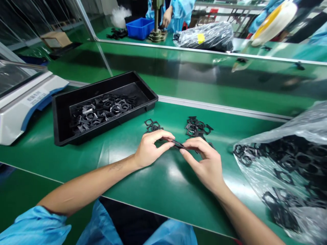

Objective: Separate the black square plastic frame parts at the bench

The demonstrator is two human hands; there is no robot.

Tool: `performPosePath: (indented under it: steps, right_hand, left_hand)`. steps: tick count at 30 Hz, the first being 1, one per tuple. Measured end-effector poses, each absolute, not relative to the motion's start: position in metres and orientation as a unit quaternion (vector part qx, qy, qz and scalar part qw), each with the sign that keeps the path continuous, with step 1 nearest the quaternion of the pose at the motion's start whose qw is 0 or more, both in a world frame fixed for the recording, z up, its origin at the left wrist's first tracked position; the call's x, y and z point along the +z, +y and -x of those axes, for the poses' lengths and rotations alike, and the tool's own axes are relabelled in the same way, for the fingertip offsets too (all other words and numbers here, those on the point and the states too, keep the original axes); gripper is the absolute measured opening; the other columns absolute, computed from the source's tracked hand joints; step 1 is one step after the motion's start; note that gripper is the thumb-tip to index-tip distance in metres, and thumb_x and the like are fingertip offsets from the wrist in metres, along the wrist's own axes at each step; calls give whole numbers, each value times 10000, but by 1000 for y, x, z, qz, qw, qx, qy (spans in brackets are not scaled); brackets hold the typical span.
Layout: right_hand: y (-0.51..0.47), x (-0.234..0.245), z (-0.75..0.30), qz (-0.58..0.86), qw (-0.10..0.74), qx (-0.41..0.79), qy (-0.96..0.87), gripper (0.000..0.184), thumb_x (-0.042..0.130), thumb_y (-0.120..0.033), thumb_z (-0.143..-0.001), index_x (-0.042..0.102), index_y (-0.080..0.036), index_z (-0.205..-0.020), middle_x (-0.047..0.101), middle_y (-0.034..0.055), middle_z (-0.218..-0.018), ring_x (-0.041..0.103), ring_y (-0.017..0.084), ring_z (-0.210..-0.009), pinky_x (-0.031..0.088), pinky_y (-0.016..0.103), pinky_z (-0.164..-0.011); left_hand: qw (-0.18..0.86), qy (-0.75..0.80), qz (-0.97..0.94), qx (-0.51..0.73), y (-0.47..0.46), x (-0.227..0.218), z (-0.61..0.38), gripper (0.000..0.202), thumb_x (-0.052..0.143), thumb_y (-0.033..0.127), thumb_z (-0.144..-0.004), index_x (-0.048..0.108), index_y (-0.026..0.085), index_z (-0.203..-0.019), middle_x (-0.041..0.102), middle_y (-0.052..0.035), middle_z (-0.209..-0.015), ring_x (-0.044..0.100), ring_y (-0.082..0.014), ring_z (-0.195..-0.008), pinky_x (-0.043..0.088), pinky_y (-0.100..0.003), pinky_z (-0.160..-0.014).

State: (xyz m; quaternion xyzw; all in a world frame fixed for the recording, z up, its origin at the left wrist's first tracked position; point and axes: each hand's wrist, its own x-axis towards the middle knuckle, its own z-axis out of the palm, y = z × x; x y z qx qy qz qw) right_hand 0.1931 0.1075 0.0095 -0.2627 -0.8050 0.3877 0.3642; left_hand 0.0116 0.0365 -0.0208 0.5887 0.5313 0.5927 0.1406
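Between my two hands is a small black plastic ring-shaped part (178, 144), seen nearly edge-on above the green table. My left hand (150, 147) pinches its left end between thumb and fingers. At its right end, the thumb and fingertips of my right hand (205, 159) close on the same part. Just behind the hands lie two loose piles of similar black parts: a small left pile (153, 126), partly covered by my left fingers, and a larger right pile (196, 126), partly covered by my right hand.
A black tray (102, 136) with many such parts stands at the left, beside a white-and-blue device (33, 98). On the right lies an open clear plastic bag (251, 173) of black parts. Beyond the metal-edged divider, a co-worker's hand (167, 17) is near a blue bin (140, 29).
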Motion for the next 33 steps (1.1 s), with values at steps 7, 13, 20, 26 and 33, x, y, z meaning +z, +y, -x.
performPosePath:
  steps: [7,13,20,26,33]
  right_hand:
    - [108,9,-194,263,369,382,-806,69,676,-236,-923,681,-224,-855,697,42,-864,651,178,-771,567,304,-686]
    - [108,12,-194,258,353,363,-823,94,659,-265,-932,670,-234,-844,695,51,-852,649,207,-812,559,351,-756]
    - [108,9,-191,340,307,515,-725,210,727,-416,-884,641,-228,-848,694,28,-823,663,178,-737,581,313,-754]
    - [110,12,-190,340,313,592,-660,289,839,-439,-780,647,-224,-802,675,6,-761,655,158,-696,570,288,-732]
    - [114,15,-191,361,282,667,-588,362,900,-469,-687,650,-213,-742,657,-4,-666,669,161,-633,591,315,-708]
  left_hand:
    - [146,517,-605,588,37,-20,-11,47,708,211,-905,708,172,-878,766,-26,-825,712,-129,-745,568,-245,-749]
    - [162,506,-623,574,36,-16,-10,89,700,232,-909,710,178,-839,743,-28,-799,676,-136,-745,538,-263,-741]
    - [377,520,-483,595,41,-24,-12,246,795,381,-818,715,149,-837,755,-36,-800,715,-148,-740,596,-266,-729]
    - [566,464,-348,586,43,-24,-7,412,919,441,-664,751,116,-853,785,-75,-827,758,-188,-760,634,-349,-798]
    - [605,457,-351,550,43,-23,-3,377,939,402,-644,781,130,-852,797,-75,-841,759,-192,-781,625,-354,-825]
